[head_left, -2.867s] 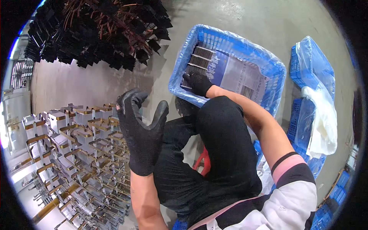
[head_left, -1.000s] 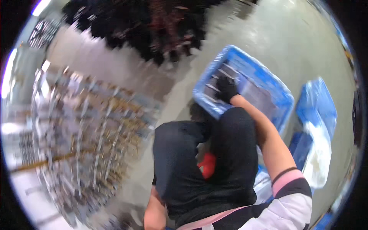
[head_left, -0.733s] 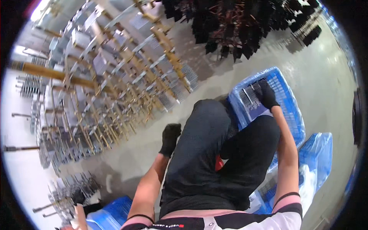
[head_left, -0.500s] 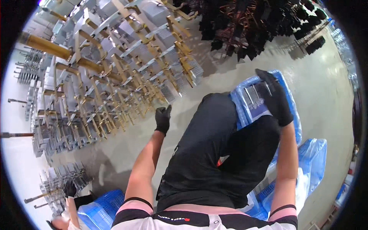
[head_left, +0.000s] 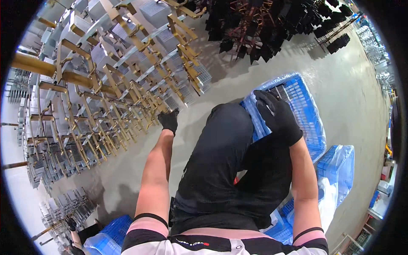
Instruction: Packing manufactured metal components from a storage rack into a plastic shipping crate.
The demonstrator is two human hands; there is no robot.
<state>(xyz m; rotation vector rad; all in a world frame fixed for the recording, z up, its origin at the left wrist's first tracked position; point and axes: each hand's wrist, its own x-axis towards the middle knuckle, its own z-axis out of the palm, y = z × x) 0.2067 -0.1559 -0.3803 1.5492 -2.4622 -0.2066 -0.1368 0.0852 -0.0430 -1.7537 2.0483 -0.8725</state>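
My left hand (head_left: 168, 121), in a black glove, reaches to the lower edge of a hanging rack (head_left: 140, 91) with brass-coloured hooks and grey finned metal parts. Its fingers are apart, and nothing shows in them; whether it touches the rack I cannot tell. My right hand (head_left: 278, 119), gloved too, is curled over the near left side of a blue plastic basket (head_left: 316, 127) lined with clear film. Under its fingers lies a dark finned metal part (head_left: 280, 91), mostly hidden by the hand. My bent knee is right beside the basket.
More film-wrapped blue baskets (head_left: 340, 168) stand at lower right, beside a white bag (head_left: 327, 202). Black parts hang from a rack (head_left: 267, 25) at the far side. At lower left a co-worker's gloved hand (head_left: 71, 224) is near another rack, beside a blue basket (head_left: 112, 231).
My left hand has gone from a loose fist to spread fingers and moved up-left toward the rack. My right hand has shifted left over the finned part and curled. The whole view has shifted slightly.
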